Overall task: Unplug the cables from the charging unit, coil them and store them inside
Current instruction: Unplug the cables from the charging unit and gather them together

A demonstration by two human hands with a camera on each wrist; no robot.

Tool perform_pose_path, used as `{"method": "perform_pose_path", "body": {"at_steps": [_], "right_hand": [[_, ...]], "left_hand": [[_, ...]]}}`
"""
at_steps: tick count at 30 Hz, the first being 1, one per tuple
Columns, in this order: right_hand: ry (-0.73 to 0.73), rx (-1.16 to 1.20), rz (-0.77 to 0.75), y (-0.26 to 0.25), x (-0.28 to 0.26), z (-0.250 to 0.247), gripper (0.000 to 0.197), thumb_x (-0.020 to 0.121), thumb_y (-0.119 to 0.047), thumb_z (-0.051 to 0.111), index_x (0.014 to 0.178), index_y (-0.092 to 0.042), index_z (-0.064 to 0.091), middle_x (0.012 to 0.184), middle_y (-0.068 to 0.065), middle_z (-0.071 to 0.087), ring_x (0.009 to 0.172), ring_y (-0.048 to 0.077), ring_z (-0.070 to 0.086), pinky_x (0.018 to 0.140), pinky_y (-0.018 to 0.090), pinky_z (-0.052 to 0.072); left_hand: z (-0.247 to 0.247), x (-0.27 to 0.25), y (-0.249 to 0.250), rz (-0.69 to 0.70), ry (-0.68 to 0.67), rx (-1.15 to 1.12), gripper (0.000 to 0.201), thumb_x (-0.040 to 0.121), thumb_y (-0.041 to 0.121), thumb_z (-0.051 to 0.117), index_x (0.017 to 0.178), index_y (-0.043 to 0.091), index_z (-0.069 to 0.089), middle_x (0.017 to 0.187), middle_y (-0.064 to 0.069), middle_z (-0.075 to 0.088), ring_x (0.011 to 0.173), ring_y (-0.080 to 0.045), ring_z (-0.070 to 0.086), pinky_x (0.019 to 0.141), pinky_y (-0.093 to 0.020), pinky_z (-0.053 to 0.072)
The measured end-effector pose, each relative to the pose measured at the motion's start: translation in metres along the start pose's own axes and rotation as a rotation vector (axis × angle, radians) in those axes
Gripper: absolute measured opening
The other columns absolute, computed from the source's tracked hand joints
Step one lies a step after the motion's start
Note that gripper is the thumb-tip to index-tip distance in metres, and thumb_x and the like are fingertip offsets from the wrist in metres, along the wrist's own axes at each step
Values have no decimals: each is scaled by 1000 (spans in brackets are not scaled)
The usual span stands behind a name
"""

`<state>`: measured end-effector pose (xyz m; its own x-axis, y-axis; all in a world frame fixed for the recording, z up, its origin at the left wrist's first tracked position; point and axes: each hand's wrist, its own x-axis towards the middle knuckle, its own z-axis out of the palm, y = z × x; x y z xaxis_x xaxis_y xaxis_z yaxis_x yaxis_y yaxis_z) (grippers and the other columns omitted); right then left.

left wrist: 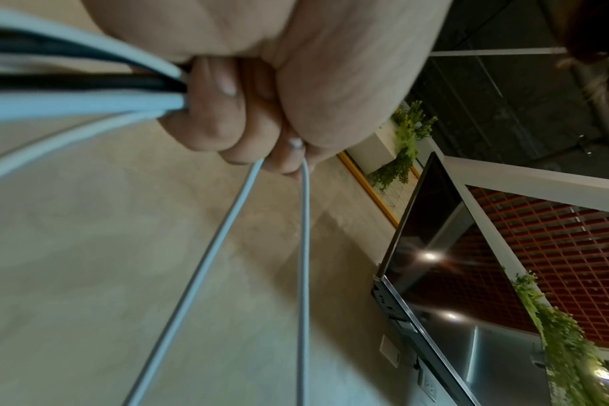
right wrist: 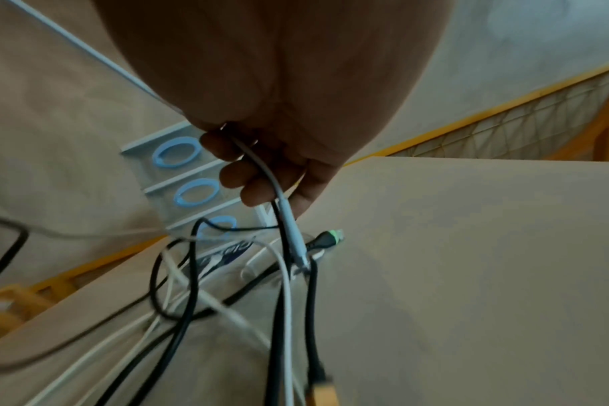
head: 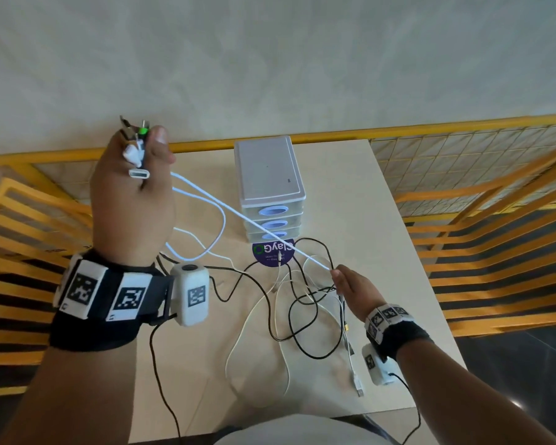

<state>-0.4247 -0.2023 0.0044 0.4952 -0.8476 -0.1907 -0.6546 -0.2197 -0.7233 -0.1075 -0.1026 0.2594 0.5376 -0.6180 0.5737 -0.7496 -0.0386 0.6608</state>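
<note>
Thin white charging cable [head: 238, 213] runs taut from my left hand [head: 132, 200], raised at 10 o'clock, down to my right hand [head: 353, 287] at 4 o'clock. Left grip clenched round a bunch of cable plugs [head: 135, 146]; right grip pinches the white cable. Loose black and white cables [head: 302, 316] tangle on the beige counter [head: 398, 252], at 6 o'clock from the white three-drawer plastic unit [head: 267, 184]. Step: gathering, coiling begun. Next, I judge, loop slack toward left.
</note>
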Motion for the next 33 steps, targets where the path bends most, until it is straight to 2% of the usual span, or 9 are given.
{"method": "perform_pose_path", "body": {"at_steps": [4,8,11,14,17,21,25,29,33], "right_hand": [[183,55,60,0,14,-33,49,102,-55,35,86,-12,51,71,6,57,70,29,55,69,39,45],[267,11,69,5,21,-73,48,104,-48,45,80,-6,46,65,6,45,60,21,42,59,35,35],[260,-24,96,16,18,-81,49,103,-48,47,79,-4,47,64,7,44,58,20,40,56,34,33],[244,-40,184,34,3,-75,54,103,-51,43,79,-3,47,63,8,43,58,22,41,56,34,31],[165,-59,290,56,-18,-60,58,102,-55,40,79,-3,48,62,8,43,57,22,41,56,34,31],[103,-46,378,77,-32,-43,55,102,-56,39,71,-10,44,60,6,40,56,22,41,57,35,30],[84,-50,427,91,-32,-33,55,102,-57,40,71,-11,47,63,7,50,59,24,48,58,34,33],[71,-24,462,102,-27,-27,46,99,-57,47,87,-15,62,81,3,69,78,29,65,71,37,49],[34,-39,519,100,-29,-25,41,93,-55,61,116,-21,61,104,1,67,94,24,64,80,35,49]], "left_hand": [[-4,4,-12,-21,69,13,37,106,37,42,85,12,59,71,16,53,64,4,51,65,-10,34],[-14,15,-29,-133,180,95,39,104,54,38,75,32,51,67,19,58,66,8,53,67,-18,37],[-12,8,-29,-54,31,81,39,106,42,40,82,20,61,74,4,58,69,-11,51,68,-25,33],[-2,-7,-20,-34,-112,8,39,107,36,44,90,7,63,70,2,58,63,-4,52,62,-18,38],[8,-18,-18,-103,-200,-31,36,107,35,46,91,6,61,69,3,65,57,3,59,56,-6,37],[18,-18,-19,-85,-295,24,34,108,33,43,91,9,62,73,5,70,58,0,58,52,-10,36],[31,-23,-30,-34,-376,119,39,106,42,41,88,16,65,75,7,72,76,-12,64,69,-22,43],[50,-37,-33,-78,-443,49,27,105,41,47,87,23,57,69,9,68,66,-11,71,71,-34,51],[61,-48,-35,-54,-518,95,27,106,41,45,92,21,58,76,5,71,65,-3,69,66,-27,48]]}}
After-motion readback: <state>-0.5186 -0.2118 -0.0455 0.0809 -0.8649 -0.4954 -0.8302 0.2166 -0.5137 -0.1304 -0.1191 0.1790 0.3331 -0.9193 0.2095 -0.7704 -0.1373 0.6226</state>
